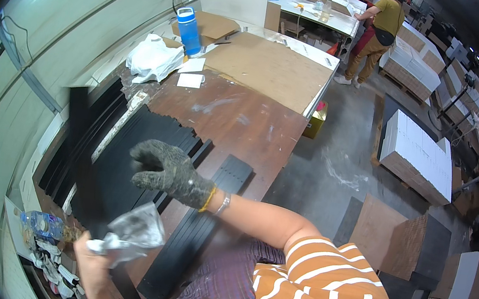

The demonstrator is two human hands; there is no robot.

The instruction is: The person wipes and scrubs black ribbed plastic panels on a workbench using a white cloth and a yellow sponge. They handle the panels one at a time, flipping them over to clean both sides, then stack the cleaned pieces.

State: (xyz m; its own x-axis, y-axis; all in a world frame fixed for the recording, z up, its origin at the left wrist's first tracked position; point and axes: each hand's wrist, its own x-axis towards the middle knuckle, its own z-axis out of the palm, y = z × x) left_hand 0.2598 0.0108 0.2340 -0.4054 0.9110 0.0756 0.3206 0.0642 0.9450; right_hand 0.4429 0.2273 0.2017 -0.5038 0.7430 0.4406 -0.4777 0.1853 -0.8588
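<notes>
My left hand, bare, is closed around a crumpled white-grey cloth and a long black strip. The strip slants from upper left down past the hand, and its upper part is blurred. In a grey knitted glove with a yellow cuff, my right hand hovers above the black strips, thumb and fingers apart with nothing in them. Below it lies a row of long black strips side by side on the brown table. A separate stack of black boards lies nearer my body.
A white plastic bag, a blue bottle and a cardboard sheet rest on the table's far part. Clear plastic bottles stand at the left edge. A person stands at a far table. Stacked white boards sit on the floor, right.
</notes>
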